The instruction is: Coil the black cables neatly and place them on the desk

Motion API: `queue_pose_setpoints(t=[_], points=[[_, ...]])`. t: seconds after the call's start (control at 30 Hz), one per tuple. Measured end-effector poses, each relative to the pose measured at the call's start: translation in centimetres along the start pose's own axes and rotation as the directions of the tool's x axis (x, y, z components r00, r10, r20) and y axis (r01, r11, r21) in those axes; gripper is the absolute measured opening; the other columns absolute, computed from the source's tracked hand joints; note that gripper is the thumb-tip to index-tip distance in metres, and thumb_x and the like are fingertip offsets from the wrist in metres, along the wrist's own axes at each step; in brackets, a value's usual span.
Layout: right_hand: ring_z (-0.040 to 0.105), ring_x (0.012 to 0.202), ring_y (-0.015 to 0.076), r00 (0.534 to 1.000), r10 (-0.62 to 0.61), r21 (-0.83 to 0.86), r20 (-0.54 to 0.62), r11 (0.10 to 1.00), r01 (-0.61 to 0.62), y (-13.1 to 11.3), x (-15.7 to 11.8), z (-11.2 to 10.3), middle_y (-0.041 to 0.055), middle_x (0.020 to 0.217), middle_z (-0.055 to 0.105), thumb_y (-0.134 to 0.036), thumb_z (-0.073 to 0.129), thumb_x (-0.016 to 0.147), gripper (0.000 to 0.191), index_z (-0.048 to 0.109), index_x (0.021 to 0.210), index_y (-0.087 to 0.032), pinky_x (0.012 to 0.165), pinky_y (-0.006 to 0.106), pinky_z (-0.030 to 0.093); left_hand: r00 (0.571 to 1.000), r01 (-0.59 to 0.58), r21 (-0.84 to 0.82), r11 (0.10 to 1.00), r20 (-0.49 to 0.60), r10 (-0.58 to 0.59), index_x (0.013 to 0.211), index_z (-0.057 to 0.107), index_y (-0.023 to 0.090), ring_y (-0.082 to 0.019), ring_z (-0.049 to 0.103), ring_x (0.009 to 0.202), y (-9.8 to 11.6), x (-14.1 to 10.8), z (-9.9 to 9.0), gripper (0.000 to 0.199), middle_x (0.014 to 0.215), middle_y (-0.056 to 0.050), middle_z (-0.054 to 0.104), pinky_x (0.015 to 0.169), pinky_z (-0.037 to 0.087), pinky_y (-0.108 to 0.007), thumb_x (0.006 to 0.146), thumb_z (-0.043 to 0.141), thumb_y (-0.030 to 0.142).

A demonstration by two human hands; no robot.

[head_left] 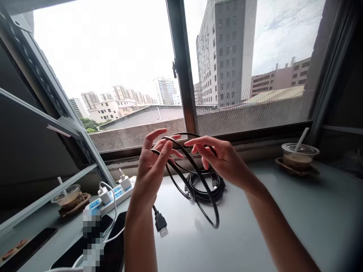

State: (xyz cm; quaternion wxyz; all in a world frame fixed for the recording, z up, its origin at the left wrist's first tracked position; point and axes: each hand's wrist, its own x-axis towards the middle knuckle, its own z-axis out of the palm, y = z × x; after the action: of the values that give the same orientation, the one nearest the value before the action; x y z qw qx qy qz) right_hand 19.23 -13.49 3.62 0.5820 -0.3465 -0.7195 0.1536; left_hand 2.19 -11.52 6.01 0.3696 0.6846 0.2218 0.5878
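Loops of a black HDMI cable (214,204) hang in the air between my two hands. My left hand (153,162) holds the loops, with the thumb against the cable and the fingers curved behind it. From beneath that hand dangles one HDMI plug (161,223). My right hand (219,155) has its fingers bent around the upper strand at the loops' right side; part of this grip is hidden. Below and behind the loops, a second coiled black cable (205,196) with its plugs lies on the table (241,234).
A power strip (121,194) with white chargers and cords stands at the left, near dark phones (31,245). Lidded drink cups sit on holders at the left (68,198) and far right (300,155). Behind is a window (178,68); metal shelving (85,139) edges the left.
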Motion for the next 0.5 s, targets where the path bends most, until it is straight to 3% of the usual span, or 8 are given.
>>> queue_pose_setpoints(t=[0.17, 0.27, 0.4, 0.5], points=[[0.053, 0.061, 0.0100, 0.999, 0.032, -0.156, 0.028, 0.987, -0.027, -0.4, -0.1, -0.3, 0.0010, 0.078, 0.060, -0.055, 0.043, 0.086, 0.043, 0.070, 0.094, -0.022, 0.067, 0.026, 0.045, 0.999, -0.038, 0.032, 0.999, -0.020, 0.039, 0.113, 0.053, 0.026, -0.023, 0.061, 0.097, -0.1, -0.1, 0.3, 0.039, 0.117, -0.009, 0.057, 0.065, 0.052, -0.027, 0.075, 0.065, 0.028], [0.055, 0.064, 0.0114, 0.997, 0.021, -0.214, 0.074, 0.977, -0.005, -1.3, -0.5, -0.6, 0.0003, 0.083, 0.062, -0.053, 0.057, 0.078, 0.033, 0.070, 0.090, -0.025, 0.073, 0.029, 0.045, 0.997, -0.067, 0.047, 0.997, -0.036, 0.068, 0.114, 0.053, 0.027, -0.026, 0.056, 0.107, -0.4, 0.0, 0.2, 0.041, 0.119, -0.009, 0.056, 0.071, 0.053, -0.029, 0.075, 0.065, 0.029], [0.058, 0.076, 0.0171, 0.993, -0.026, -0.295, 0.116, 0.954, 0.060, -2.9, -1.6, -0.2, 0.0011, 0.087, 0.062, -0.051, 0.072, 0.063, 0.035, 0.070, 0.090, -0.029, 0.085, 0.037, 0.043, 0.996, -0.069, 0.073, 0.995, -0.053, 0.073, 0.116, 0.050, 0.030, -0.023, 0.062, 0.097, -0.5, 0.0, 0.5, 0.046, 0.130, -0.007, 0.048, 0.068, 0.054, -0.029, 0.073, 0.067, 0.030], [0.059, 0.086, 0.0219, 0.997, -0.036, -0.355, 0.070, 0.933, 0.058, -3.9, -2.3, 0.3, 0.0017, 0.092, 0.061, -0.053, 0.076, 0.057, 0.041, 0.069, 0.091, -0.031, 0.085, 0.040, 0.043, 0.994, -0.075, 0.134, 0.988, -0.073, 0.086, 0.117, 0.048, 0.031, -0.022, 0.061, 0.097, -0.5, -0.1, 1.0, 0.049, 0.133, -0.007, 0.044, 0.071, 0.053, -0.030, 0.073, 0.067, 0.029]])
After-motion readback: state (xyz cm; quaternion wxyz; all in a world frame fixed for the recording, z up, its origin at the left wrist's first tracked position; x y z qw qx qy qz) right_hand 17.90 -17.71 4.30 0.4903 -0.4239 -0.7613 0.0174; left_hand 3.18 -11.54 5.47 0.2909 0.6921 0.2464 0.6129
